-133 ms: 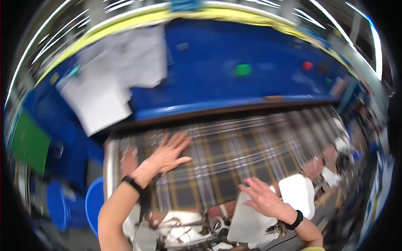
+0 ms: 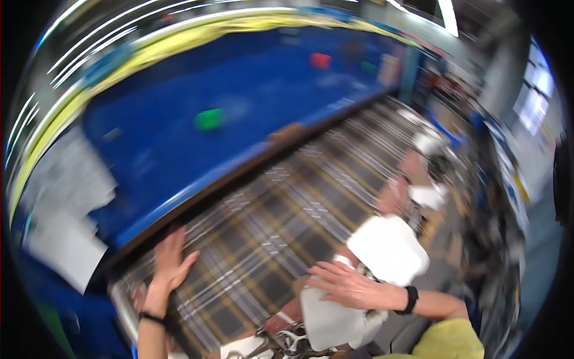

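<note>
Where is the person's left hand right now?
In the head view, the left hand lies flat and open at lower left, on the near-left end of the plaid cloth, just below the blue machine panel.

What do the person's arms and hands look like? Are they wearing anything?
Both arms are bare, with no gloves. The left hand has a thin black band around its wrist. The right hand has a thicker black band on its wrist, like a watch or bracelet. Higher up the right arm there is a yellow sleeve. The picture is blurry, so finer details are unclear.
</note>
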`<move>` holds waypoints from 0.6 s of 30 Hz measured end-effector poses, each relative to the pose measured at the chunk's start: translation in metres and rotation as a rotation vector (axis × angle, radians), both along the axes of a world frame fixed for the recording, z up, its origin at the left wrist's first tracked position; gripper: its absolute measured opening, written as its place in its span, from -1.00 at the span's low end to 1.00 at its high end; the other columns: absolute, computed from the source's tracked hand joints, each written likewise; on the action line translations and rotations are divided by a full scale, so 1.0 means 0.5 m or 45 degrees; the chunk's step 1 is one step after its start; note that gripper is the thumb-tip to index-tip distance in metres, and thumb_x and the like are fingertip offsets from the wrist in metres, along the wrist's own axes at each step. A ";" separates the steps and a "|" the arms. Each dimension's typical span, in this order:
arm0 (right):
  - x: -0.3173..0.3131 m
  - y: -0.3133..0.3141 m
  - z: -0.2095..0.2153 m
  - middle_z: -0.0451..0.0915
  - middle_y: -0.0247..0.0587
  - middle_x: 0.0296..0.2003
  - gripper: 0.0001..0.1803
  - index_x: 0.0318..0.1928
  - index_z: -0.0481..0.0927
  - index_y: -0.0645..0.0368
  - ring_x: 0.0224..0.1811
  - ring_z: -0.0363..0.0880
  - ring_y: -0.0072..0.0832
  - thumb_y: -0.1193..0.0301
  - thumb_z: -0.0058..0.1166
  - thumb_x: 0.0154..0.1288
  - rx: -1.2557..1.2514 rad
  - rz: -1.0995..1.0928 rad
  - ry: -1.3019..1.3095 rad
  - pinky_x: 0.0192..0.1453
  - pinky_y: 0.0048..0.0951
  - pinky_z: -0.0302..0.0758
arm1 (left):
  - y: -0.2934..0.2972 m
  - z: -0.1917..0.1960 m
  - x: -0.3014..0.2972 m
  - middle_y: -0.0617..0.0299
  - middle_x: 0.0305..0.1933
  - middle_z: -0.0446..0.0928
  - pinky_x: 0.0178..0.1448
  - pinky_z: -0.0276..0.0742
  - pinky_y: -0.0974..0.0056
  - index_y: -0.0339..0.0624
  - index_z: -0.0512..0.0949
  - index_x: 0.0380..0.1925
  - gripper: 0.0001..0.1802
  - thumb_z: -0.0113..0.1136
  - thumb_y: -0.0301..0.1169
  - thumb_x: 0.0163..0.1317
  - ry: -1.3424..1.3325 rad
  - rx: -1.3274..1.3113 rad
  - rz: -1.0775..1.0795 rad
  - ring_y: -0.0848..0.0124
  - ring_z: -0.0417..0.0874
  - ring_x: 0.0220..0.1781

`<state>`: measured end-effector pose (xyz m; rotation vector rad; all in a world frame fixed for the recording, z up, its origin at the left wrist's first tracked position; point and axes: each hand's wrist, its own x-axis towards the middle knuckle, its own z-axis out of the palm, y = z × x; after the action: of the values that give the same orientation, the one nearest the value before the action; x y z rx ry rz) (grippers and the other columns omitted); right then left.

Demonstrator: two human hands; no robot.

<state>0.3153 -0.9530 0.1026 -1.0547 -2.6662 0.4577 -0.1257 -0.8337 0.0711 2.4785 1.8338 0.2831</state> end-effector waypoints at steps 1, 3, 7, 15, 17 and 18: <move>0.010 -0.012 -0.007 0.29 0.06 0.31 -0.47 0.20 0.42 0.20 0.39 0.25 -0.05 0.35 0.21 0.24 0.007 -0.025 0.020 0.26 -0.06 0.32 | 0.002 0.001 -0.009 -0.07 0.56 0.06 0.55 -0.07 -0.10 -0.13 0.10 0.49 -0.12 0.10 0.07 0.31 -0.003 -0.050 0.026 -0.02 0.04 0.57; 0.020 -0.036 -0.015 0.32 0.03 0.27 -0.56 0.10 0.42 0.22 0.37 0.27 -0.09 0.38 0.20 0.25 0.007 -0.142 0.066 0.25 -0.13 0.32 | 0.005 0.000 -0.005 -0.06 0.57 0.03 0.56 -0.14 -0.12 -0.14 0.05 0.51 -0.10 0.06 0.10 0.33 -0.019 -0.221 0.130 0.01 0.00 0.60; 0.038 -0.101 -0.025 0.40 -0.03 0.15 -0.66 0.00 0.45 0.22 0.33 0.31 -0.13 0.39 0.19 0.28 -0.022 -0.329 0.164 0.28 -0.13 0.33 | 0.024 0.009 0.032 -0.02 0.59 0.00 0.59 -0.19 -0.12 -0.19 0.00 0.52 -0.08 -0.09 0.20 0.38 0.002 -0.278 0.157 0.02 -0.04 0.61; 0.078 -0.225 -0.031 0.45 -0.07 0.13 -0.74 -0.01 0.49 0.23 0.30 0.35 -0.10 0.45 0.12 0.33 -0.047 -0.450 0.239 0.31 -0.14 0.37 | 0.035 0.000 0.037 -0.06 0.52 0.18 0.49 0.11 -0.14 -0.04 0.14 0.49 -0.15 -0.38 0.30 0.42 0.062 -0.223 0.288 -0.09 0.17 0.51; 0.107 -0.238 -0.012 0.48 -0.03 0.12 -0.71 0.02 0.50 0.25 0.30 0.37 -0.09 0.44 0.13 0.32 0.011 -0.561 0.404 0.32 -0.15 0.39 | 0.062 -0.001 0.017 -0.06 0.52 0.17 0.49 0.10 -0.13 -0.04 0.14 0.49 -0.16 -0.36 0.28 0.43 0.241 -0.402 0.416 -0.05 0.19 0.50; 0.131 -0.237 -0.001 0.49 0.00 0.12 -0.69 0.04 0.51 0.26 0.30 0.37 -0.08 0.44 0.13 0.32 0.035 -0.617 0.491 0.33 -0.15 0.39 | 0.059 -0.016 0.017 -0.13 0.42 0.27 0.41 0.20 -0.13 -0.07 0.17 0.47 -0.19 -0.30 0.24 0.44 0.319 -0.194 0.336 -0.07 0.30 0.41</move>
<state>0.3809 -1.0716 0.1021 -1.3860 -1.9944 0.4631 -0.1170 -0.8042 0.0633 2.2563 2.1882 -0.1633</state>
